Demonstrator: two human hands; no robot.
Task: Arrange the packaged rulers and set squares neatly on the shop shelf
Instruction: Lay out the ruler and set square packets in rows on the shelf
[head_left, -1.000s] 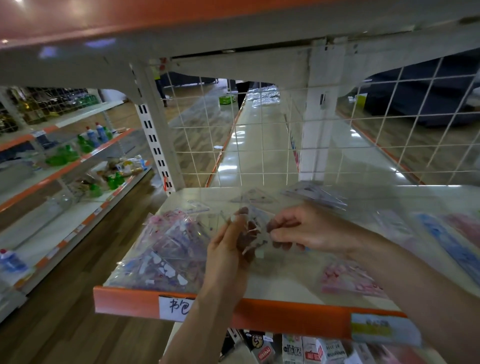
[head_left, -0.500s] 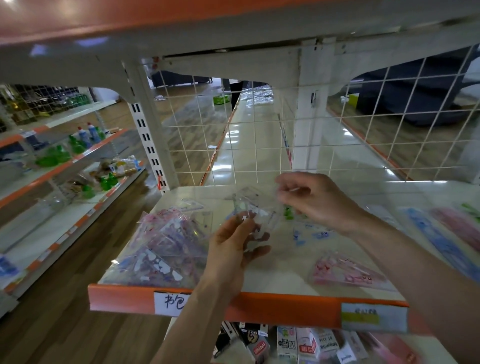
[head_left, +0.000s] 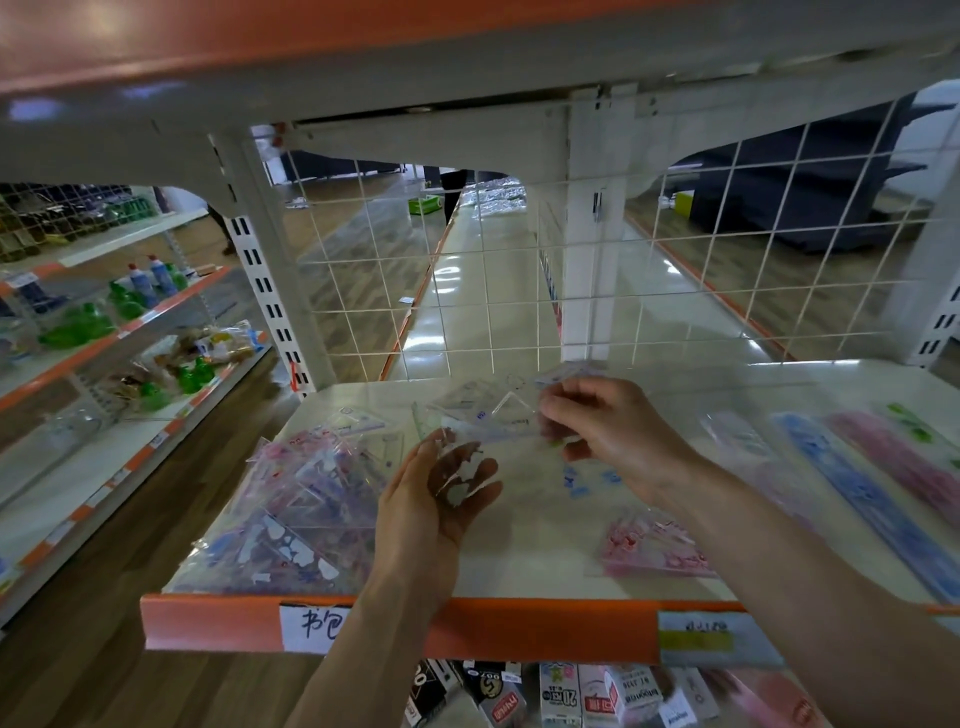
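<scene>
Presently a clear set-square packet (head_left: 483, 415) spans the two hands above the shelf (head_left: 530, 566): the left hand (head_left: 436, 499) cups one end in curled fingers, the right hand (head_left: 608, 431) pinches the other. The set-square pile (head_left: 291, 509) lies just left of the left fingers, nearer that hand.

Dim, cool indoor light; ceiling lamps glare off the glossy shelf top (head_left: 498, 291) beyond the wire grid (head_left: 415, 291). Wide-angle bending curves the edges, where detail blurs.
</scene>
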